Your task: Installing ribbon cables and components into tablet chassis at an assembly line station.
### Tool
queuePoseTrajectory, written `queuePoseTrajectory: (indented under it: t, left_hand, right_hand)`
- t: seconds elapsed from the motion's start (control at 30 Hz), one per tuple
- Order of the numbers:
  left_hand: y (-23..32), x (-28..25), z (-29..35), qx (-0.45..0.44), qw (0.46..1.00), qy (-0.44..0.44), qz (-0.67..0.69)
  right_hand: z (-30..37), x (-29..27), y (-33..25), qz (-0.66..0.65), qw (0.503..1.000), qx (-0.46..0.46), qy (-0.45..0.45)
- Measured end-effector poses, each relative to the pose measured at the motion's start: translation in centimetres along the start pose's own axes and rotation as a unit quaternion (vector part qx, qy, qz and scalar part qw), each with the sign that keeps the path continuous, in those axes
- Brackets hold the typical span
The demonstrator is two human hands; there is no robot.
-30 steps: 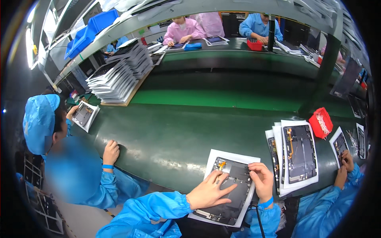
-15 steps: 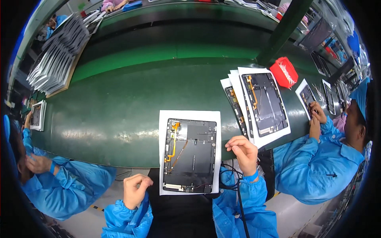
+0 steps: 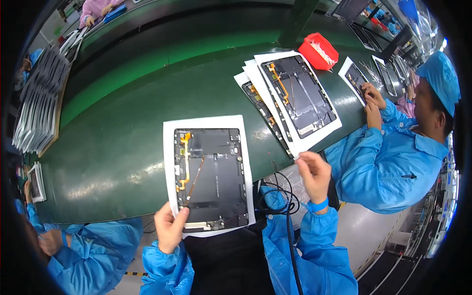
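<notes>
An opened tablet housing (image 3: 223, 179), black inside with an orange flat cable (image 3: 186, 160), lies on a white sheet (image 3: 169, 147) at the table's front edge. My left hand (image 3: 169, 228) grips its lower left edge, thumb on top and fingers mostly hidden beneath. To the right, a second tablet housing (image 3: 306, 96) tops a small fanned stack with white sheets between. My right hand (image 3: 315, 178) has its fingertips closed on the near corner of the stack's top sheet (image 3: 314, 137).
A red bin (image 3: 316, 51) of thin white strips stands behind the stack. A tall pile of white sheets (image 3: 39, 103) is at the far left. On the right a co-worker (image 3: 386, 152) handles another tablet part; another person sits at left. A black cable (image 3: 291, 236) hangs beside my right arm.
The view has swung rightward. My left hand has moved from beside the front tablet housing to grip its edge. My right hand has reached the stack and closed on a sheet corner.
</notes>
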State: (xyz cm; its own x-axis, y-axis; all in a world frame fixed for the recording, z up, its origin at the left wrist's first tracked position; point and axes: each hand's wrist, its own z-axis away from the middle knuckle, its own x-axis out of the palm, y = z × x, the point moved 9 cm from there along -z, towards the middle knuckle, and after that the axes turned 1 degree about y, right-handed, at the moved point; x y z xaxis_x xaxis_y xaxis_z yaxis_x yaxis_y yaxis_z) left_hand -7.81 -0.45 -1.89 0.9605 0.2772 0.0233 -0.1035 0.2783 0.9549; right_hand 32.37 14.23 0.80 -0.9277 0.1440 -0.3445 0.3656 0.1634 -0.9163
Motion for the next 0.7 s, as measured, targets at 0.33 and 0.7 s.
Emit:
queuePoseTrajectory:
  t: [0.33, 0.7]
  left_hand:
    - [4.9, -13.2, -6.7, 0.109, 0.98, 0.164, -0.035]
    - [8.1, -14.1, -0.4, 0.258, 0.828, 0.318, -0.383]
  right_hand:
    - [-3.0, -0.3, -3.5, 0.175, 0.983, -0.059, 0.012]
    - [-5.2, -1.3, -4.2, 0.192, 0.972, -0.115, 0.077]
